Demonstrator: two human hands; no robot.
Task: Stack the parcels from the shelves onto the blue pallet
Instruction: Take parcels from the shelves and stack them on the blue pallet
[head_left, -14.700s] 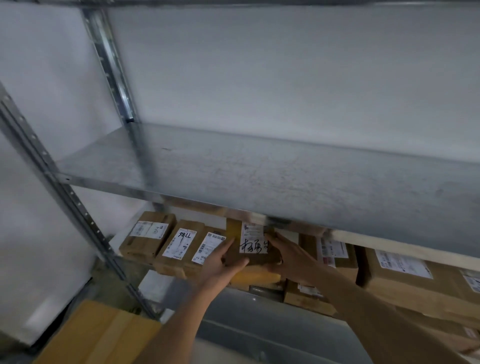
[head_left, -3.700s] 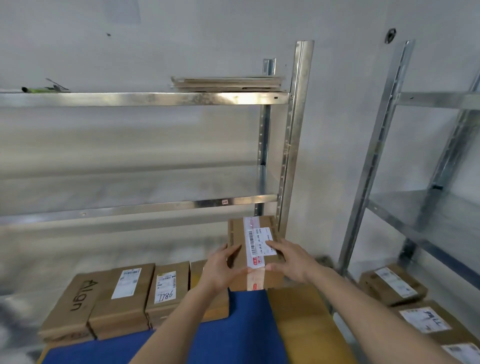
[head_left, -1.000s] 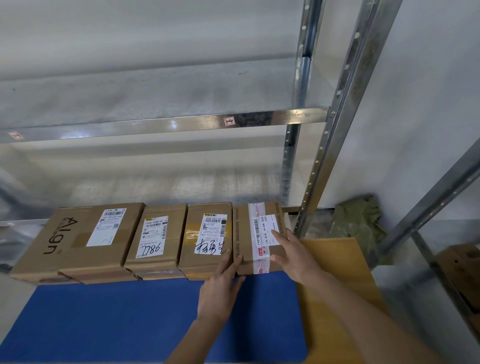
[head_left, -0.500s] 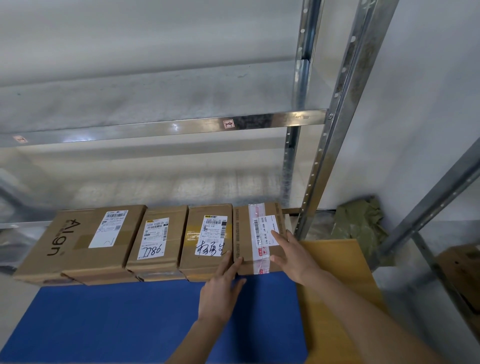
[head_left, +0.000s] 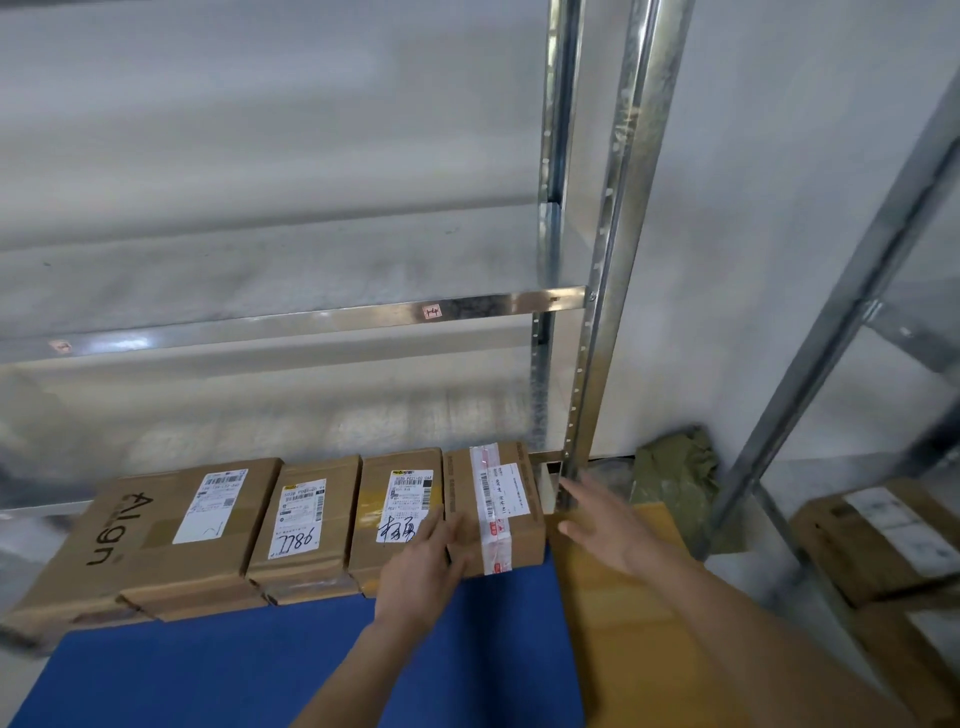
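Several brown parcels stand in a row along the far edge of the blue pallet (head_left: 270, 670). From the left: a large "Align" box (head_left: 156, 535), a box marked 986 (head_left: 304, 525), a box with handwriting (head_left: 397, 506), and a parcel with red-and-white tape (head_left: 493, 499) at the right end. My left hand (head_left: 423, 566) rests with straight fingers on the near edge where the last two parcels meet. My right hand (head_left: 608, 525) hovers open just right of the taped parcel, off it.
An empty metal shelf unit (head_left: 311, 317) stands behind the pallet, its upright post (head_left: 602, 332) by the taped parcel. A flat tan cardboard sheet (head_left: 623, 597) lies right of the pallet. More labelled parcels (head_left: 878, 540) sit low in a second rack at right. An olive bag (head_left: 675, 467) lies by the wall.
My right hand has lifted off the taped parcel and moved to the right. The left hand stays against the parcels' near edge. The view tilted up a little.
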